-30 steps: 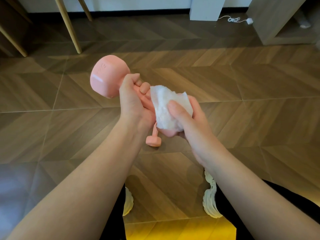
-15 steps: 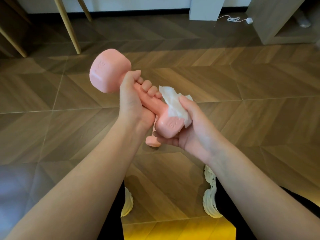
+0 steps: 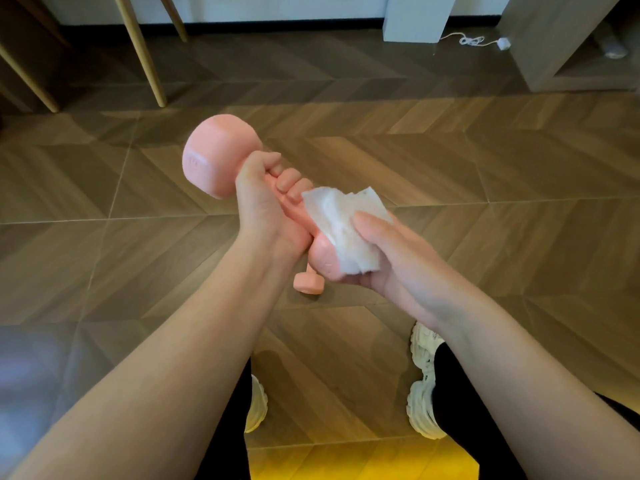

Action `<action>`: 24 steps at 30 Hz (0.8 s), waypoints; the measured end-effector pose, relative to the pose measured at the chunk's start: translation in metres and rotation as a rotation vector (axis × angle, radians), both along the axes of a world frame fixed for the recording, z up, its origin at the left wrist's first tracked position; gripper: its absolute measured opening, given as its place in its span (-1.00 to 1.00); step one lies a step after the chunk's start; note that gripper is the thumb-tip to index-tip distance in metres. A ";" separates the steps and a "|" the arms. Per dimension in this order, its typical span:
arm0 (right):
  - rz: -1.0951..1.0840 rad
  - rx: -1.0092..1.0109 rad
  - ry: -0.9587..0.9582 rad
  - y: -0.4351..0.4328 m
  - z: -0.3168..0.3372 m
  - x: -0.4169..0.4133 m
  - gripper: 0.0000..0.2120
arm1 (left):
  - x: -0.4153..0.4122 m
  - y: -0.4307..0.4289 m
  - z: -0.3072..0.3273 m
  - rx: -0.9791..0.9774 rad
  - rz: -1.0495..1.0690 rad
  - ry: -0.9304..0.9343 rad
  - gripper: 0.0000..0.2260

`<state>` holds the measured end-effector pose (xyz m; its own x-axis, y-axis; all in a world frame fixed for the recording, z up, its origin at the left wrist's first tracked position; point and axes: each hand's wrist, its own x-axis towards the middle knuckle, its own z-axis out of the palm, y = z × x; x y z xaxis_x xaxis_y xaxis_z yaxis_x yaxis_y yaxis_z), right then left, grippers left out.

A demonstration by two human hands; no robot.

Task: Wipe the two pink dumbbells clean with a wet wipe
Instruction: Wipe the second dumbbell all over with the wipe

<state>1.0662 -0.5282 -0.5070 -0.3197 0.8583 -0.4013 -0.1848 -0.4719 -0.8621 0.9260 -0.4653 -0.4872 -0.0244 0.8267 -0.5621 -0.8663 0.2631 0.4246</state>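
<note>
My left hand (image 3: 268, 202) grips the handle of a pink dumbbell (image 3: 216, 159), held in the air with its far head up and to the left. My right hand (image 3: 391, 258) holds a white wet wipe (image 3: 346, 223) wrapped over the dumbbell's near head, thumb on top of the wipe and fingers cupped beneath. The second pink dumbbell (image 3: 308, 282) lies on the floor below my hands; only one of its heads shows, the rest is hidden behind them.
Wooden herringbone floor (image 3: 485, 174) all around. Wooden furniture legs (image 3: 142, 53) stand at the back left, a white post (image 3: 417, 17) and a cabinet (image 3: 561, 46) at the back right, with a white cable (image 3: 474, 40) between. My white shoes (image 3: 424, 379) are below.
The wipe has spread back over the top of the near head, covering more of it than half a second ago. The dumbbell has turned slightly in my left hand.
</note>
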 end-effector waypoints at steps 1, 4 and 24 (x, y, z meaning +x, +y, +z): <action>0.042 0.015 0.021 0.000 -0.001 0.004 -0.30 | -0.002 0.000 -0.001 0.000 -0.014 0.009 -0.68; 0.020 0.051 -0.116 -0.006 -0.006 0.000 -0.26 | -0.003 -0.002 -0.003 0.002 -0.051 0.048 -0.68; -0.147 0.036 -0.118 -0.003 0.001 -0.014 -0.47 | -0.001 0.002 0.001 0.035 -0.025 0.016 -0.65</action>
